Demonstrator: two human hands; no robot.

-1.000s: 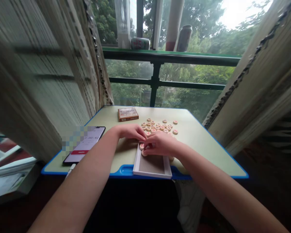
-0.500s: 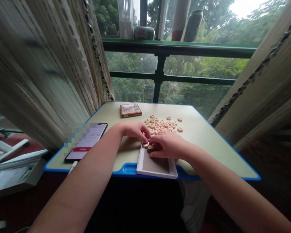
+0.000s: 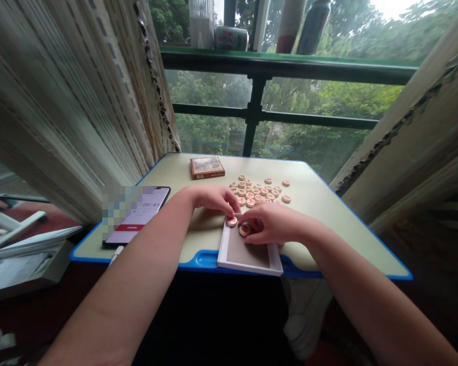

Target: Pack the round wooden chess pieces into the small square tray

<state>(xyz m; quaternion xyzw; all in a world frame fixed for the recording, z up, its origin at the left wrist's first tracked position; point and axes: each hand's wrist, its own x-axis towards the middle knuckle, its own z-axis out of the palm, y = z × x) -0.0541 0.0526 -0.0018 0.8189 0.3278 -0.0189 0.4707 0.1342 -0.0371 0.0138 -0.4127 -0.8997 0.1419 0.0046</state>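
A shallow white box tray [image 3: 224, 249] lies at the table's near edge. At its far left corner is a round Chinese chess piece [image 3: 232, 221] with a red character, and the fingertips of my left hand [image 3: 218, 199] press together on its far edge. My right hand [image 3: 277, 222] reaches over the tray from the right, thumb and fingers closed around a second chess piece [image 3: 245, 230]. Beyond my hands several more round wooden chess pieces [image 3: 251, 195] lie loosely grouped, face up, with red or dark characters.
A brown flat box [image 3: 207, 168] lies at the back left of the table [image 3: 328, 231]. To the left rests a phone [image 3: 137, 216] showing a timer, with a white cable plugged in. Cans and cups stand on the window ledge [image 3: 290, 60]; curtains hang on both sides.
The piece in my right hand has tipped from edge-on to face up inside the tray. My left fingers have shifted slightly to the far edge of their piece. The view has tilted a little.
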